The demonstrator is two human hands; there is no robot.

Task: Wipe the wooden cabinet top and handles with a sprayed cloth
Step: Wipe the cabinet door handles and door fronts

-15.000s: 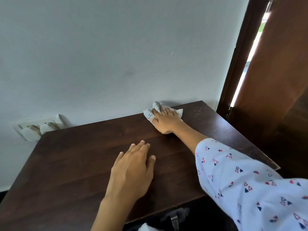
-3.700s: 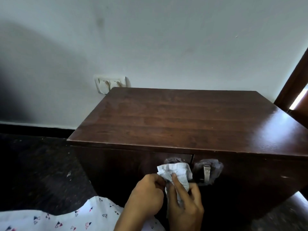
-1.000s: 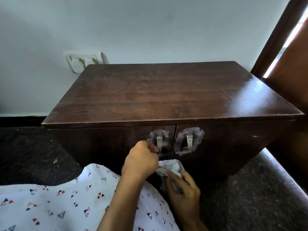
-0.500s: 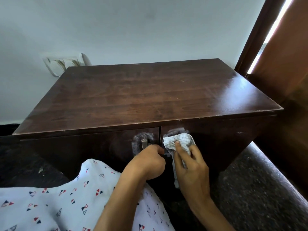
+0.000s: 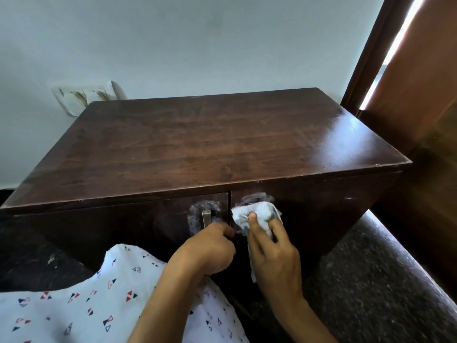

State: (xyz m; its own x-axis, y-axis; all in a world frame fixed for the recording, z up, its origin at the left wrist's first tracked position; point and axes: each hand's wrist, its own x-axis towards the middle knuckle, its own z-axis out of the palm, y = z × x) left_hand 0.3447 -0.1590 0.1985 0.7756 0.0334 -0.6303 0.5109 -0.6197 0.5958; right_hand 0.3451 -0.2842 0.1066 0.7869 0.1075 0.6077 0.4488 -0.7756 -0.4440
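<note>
The dark wooden cabinet stands against the wall, its top bare and glossy. On its front, the left metal handle sits in a ring of greyish smear. My right hand holds the checked cloth with thumb and fingers and presses it over the right handle, which is hidden beneath it. A tail of the cloth hangs below my palm. My left hand is curled just under the left handle, fingertips at the left door's inner edge by the seam.
A white wall socket sits behind the cabinet's back left corner. A brown door and its frame stand close on the right. Dark speckled floor lies below. My patterned garment fills the lower left.
My right hand lifted the cloth from below the doors up onto the right handle and keeps it there. My left hand stays curled under the left handle.
</note>
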